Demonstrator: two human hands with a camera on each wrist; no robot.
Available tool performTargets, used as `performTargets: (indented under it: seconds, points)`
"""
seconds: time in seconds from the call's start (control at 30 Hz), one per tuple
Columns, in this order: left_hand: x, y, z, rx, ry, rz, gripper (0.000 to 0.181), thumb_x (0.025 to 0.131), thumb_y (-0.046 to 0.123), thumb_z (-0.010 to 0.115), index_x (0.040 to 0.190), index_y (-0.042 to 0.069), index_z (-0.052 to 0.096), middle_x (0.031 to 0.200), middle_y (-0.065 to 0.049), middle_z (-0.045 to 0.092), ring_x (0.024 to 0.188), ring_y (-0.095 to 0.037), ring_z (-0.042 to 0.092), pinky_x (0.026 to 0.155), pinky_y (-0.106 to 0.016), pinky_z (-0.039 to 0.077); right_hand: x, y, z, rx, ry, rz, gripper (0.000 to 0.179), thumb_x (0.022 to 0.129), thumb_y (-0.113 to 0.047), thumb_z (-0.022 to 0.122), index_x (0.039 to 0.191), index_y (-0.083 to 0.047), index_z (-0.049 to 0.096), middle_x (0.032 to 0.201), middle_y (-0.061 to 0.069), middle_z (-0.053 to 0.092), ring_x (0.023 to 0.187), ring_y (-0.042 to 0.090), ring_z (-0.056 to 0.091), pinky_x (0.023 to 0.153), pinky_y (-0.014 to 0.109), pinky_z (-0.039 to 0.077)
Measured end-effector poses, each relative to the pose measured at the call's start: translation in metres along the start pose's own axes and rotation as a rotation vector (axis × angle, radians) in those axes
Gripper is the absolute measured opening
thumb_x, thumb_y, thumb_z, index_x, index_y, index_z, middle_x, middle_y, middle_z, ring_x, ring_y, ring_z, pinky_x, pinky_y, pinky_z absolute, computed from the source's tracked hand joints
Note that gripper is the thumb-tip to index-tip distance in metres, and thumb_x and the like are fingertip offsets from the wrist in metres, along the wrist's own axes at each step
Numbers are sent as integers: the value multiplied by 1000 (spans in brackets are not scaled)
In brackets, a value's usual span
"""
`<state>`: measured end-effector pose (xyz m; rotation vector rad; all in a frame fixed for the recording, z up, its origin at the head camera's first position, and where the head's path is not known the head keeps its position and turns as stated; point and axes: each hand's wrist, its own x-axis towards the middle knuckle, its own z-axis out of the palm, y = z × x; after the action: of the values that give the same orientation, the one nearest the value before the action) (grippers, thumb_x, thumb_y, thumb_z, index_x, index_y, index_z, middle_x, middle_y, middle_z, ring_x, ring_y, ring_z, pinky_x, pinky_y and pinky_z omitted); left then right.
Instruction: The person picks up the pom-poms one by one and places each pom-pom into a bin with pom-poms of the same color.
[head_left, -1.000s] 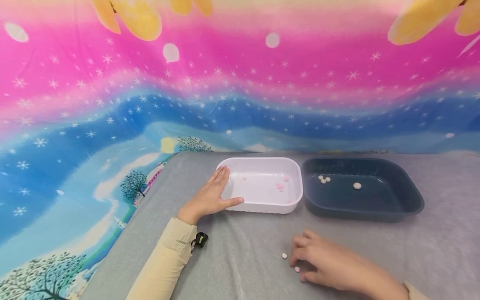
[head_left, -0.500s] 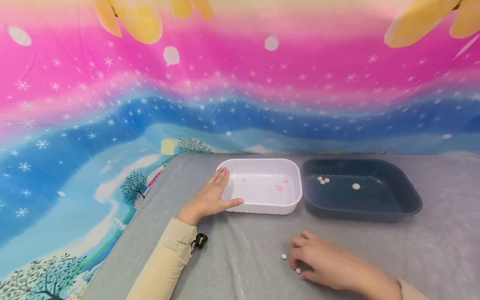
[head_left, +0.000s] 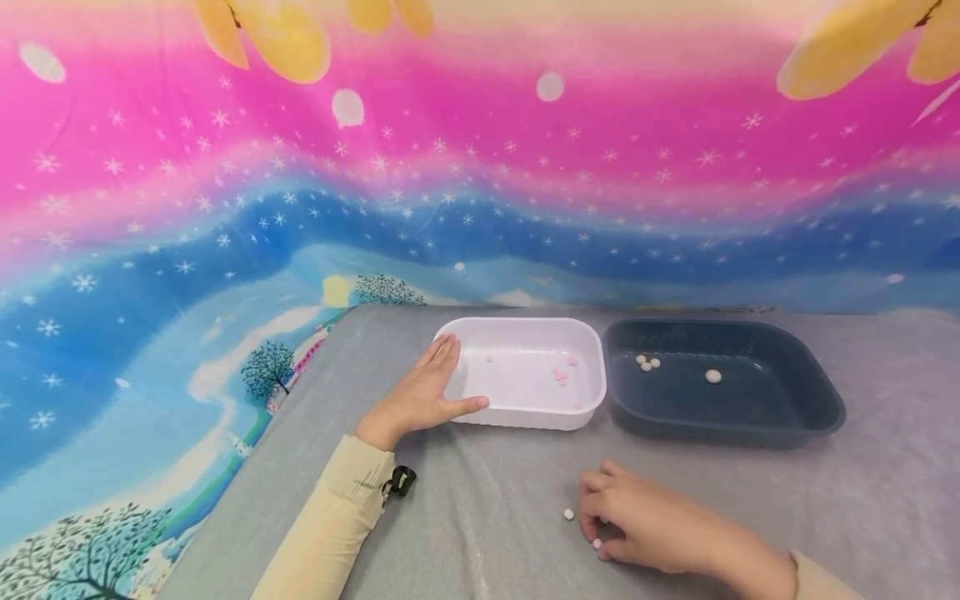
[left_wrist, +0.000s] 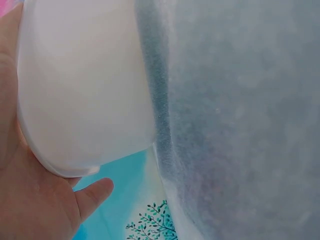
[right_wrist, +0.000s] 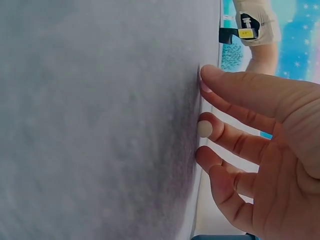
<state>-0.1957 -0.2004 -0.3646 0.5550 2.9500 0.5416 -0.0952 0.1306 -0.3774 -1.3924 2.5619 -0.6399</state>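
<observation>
My left hand point(head_left: 420, 387) rests on the left end of a white plastic tub point(head_left: 525, 417), fingers straight along its rim and thumb at the front. On the grey cloth in front of the tubs, my right hand point(head_left: 652, 517) pinches a small pink ball point(head_left: 597, 544) between thumb and index finger. The thumb covers most of this pink ball point(right_wrist: 205, 88) in the right wrist view. A small white ball point(head_left: 568, 515) lies just left of the right fingers. Several pink balls point(head_left: 560, 377) sit in the white tub.
A dark blue tub point(head_left: 727, 433) stands right beside the white one, with several white balls point(head_left: 647, 363) and a larger white ball point(head_left: 713, 377) inside. Grey cloth point(head_left: 480, 517) covers the table. Behind it hangs a printed pink and blue backdrop point(head_left: 480, 167).
My right thumb and index finger have closed in on the pink ball, which sat loose between them before. The left hand has stayed on the white tub.
</observation>
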Motion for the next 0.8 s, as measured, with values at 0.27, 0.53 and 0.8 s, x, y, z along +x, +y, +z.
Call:
performTargets:
  seconds: [0.27, 0.53, 0.8]
  points:
    - [0, 1, -1, -2, -1, 3, 110, 88, 70, 56, 158, 1, 7, 168, -14, 5, 156, -23, -1, 127, -41, 11, 1, 1, 0, 16, 25, -11, 30, 74, -19, 82, 73, -34, 56, 83, -20, 44, 84, -3, 35, 68, 13, 37]
    - [0, 0, -1, 4, 1, -1, 109, 88, 69, 56, 158, 1, 7, 168, -13, 5, 156, -23, -1, 127, -41, 12, 6, 2, -2, 16, 35, -27, 29, 75, -20, 82, 73, -34, 57, 81, -19, 44, 83, -4, 36, 68, 12, 36]
    - [0, 1, -1, 1, 2, -2, 109, 88, 69, 56, 158, 0, 7, 168, -14, 5, 156, -23, -1, 127, -41, 11, 7, 1, -2, 37, 55, -53, 27, 78, -21, 80, 75, -34, 57, 83, -20, 46, 83, -5, 37, 68, 11, 37]
